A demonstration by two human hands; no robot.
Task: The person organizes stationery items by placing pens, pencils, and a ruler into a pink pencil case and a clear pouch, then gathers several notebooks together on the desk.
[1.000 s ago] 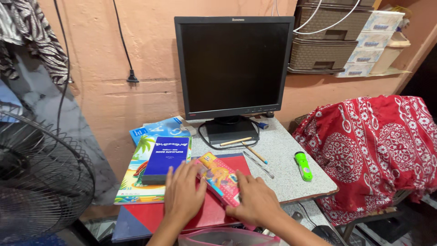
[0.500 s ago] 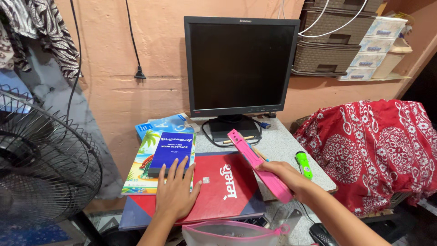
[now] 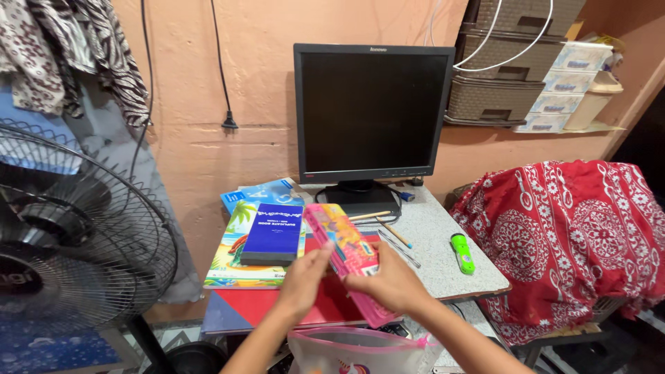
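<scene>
Pencil box (image 3: 344, 256), pink with a picture lid, sits low at centre frame above the red book (image 3: 277, 308) on the desk (image 3: 443, 256). Right hand (image 3: 388, 284) grasps its near end; left hand (image 3: 305, 284) seemingly pinches its left edge.

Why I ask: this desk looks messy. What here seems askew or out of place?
A wall plug dangles unplugged beside the monitor. The books are stacked crookedly, and the red folder overhangs the desk edge. Both hands, left hand and right hand, hold a pink pencil box.
</scene>
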